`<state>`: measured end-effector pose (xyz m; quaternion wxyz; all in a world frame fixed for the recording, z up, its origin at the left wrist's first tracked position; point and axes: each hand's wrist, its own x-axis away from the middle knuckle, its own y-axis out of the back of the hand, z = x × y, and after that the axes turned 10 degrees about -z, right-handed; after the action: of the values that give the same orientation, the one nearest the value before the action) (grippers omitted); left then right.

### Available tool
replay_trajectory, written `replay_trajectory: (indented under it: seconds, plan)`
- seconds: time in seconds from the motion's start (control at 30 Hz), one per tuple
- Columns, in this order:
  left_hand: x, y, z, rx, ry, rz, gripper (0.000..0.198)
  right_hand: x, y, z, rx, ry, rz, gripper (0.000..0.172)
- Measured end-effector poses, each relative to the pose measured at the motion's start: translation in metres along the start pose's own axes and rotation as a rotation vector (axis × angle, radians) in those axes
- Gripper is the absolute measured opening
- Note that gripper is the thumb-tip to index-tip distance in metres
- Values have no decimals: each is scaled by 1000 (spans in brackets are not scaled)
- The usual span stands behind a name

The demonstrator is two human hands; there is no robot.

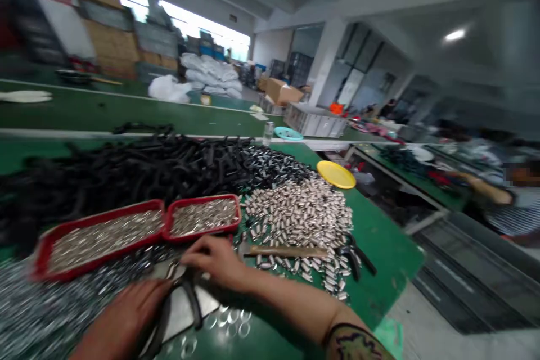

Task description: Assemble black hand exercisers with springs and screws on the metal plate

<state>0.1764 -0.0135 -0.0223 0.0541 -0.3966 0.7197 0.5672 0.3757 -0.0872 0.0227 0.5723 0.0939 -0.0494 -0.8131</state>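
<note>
My left hand (pixel 129 312), blurred, is closed around a black two-armed piece (pixel 194 306) that looks like plier handles; blur hides its exact kind. It is held above a pale metal plate (pixel 179 312) on the green tabletop. My right hand (pixel 217 261) reaches in from the right, thumb and fingers pinched at the top of the black piece, by a small shiny metal bit (pixel 172 270). What those fingertips hold is hidden. Several metal rings (pixel 232 316) lie right of the plate. Behind my hands stand two red trays (pixel 166 219) of small flat metal pieces.
Black curved parts (pixel 147 169) are heaped behind the trays. A pile of small silvery cylinders (pixel 299 214) lies right, with a wooden-handled hammer (pixel 287 251) and black-handled pliers (pixel 358 259) at its front. Beyond are a yellow lid (pixel 336 174) and grey crates (pixel 472 270). Another person's arm (pixel 485 187) shows far right.
</note>
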Motion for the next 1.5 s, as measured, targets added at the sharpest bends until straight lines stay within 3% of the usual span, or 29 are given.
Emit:
replay_trajectory:
  seconds: [0.07,0.13,0.3,0.43,0.6,0.73,0.9,1.17,1.23,1.3,1.43,1.5]
  plan:
    - [13,11,-10,-4,70,104,29,11,7,-3,132,51,-87,16]
    - [14,19,-16,-15,144,148,26,12,13,-11,262,146,-83,14]
    - [-12,46,-2,-66,215,-22,21,10,9,-32,430,436,78,14]
    - [-44,66,32,-178,317,-112,19,12,-1,-34,469,536,118,11]
    - [-70,55,88,-338,444,-28,19,3,-13,-40,487,595,144,11]
    - [-70,39,112,-361,521,-48,20,1,-17,-43,552,619,168,13]
    - [-65,34,117,-299,573,-84,15,0,-17,-39,674,691,212,20]
    - [-61,32,114,-274,532,-168,22,4,-20,-34,802,777,310,26]
    - [-59,32,115,-252,529,-188,22,7,-10,-30,734,732,322,26]
    - [-57,32,117,-225,519,-210,21,13,13,-26,674,669,271,29]
    - [-55,32,116,-186,521,-245,18,34,97,-30,836,570,73,30]
    - [-56,30,114,-187,523,-270,16,43,135,-41,999,553,133,27]
